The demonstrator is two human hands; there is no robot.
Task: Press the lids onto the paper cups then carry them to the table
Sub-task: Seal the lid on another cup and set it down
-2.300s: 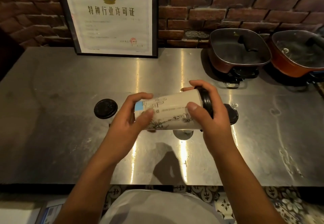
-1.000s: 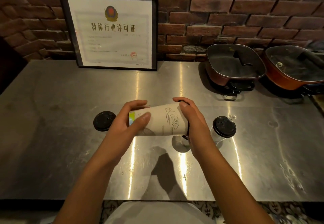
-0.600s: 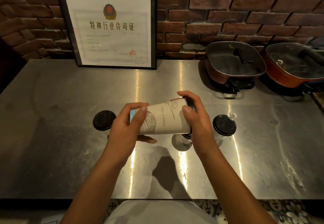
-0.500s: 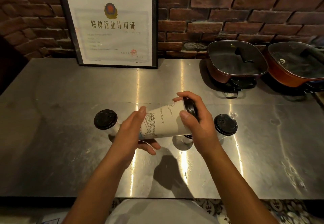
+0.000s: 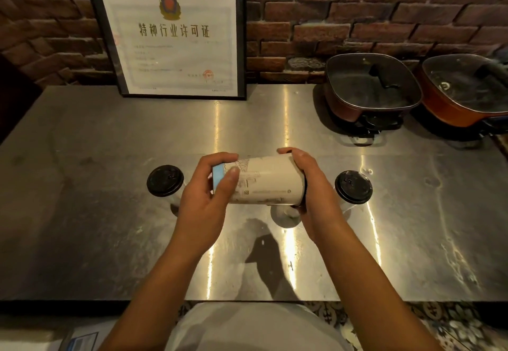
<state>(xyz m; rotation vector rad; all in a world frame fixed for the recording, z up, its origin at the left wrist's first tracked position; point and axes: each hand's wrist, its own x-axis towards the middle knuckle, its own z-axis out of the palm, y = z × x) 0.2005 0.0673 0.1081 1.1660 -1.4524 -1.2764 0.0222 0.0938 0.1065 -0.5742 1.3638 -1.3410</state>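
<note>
Head camera: you hold a paper cup (image 5: 264, 180) on its side above the steel surface (image 5: 110, 227), both hands on it. Your left hand (image 5: 204, 199) wraps the base end, where a blue band shows, with the fingers (image 5: 232, 176) curled over the cup wall. Your right hand (image 5: 313, 194) covers the rim end, fingers closed around it, and only a dark sliver of the lid (image 5: 304, 185) shows at the edge of your palm.

Two more cups stand upright on the surface, each topped with a black lid: one (image 5: 165, 180) just left of your left hand, the other (image 5: 353, 187) just right of your right hand. The held cup hangs between them, clear of the metal, and its shadow falls on the surface nearer you.

At the back, a framed certificate (image 5: 176, 40) leans against the brick wall (image 5: 384, 6). Two glass-lidded electric pans (image 5: 371, 86) (image 5: 467, 89) sit side by side at the far right.
</note>
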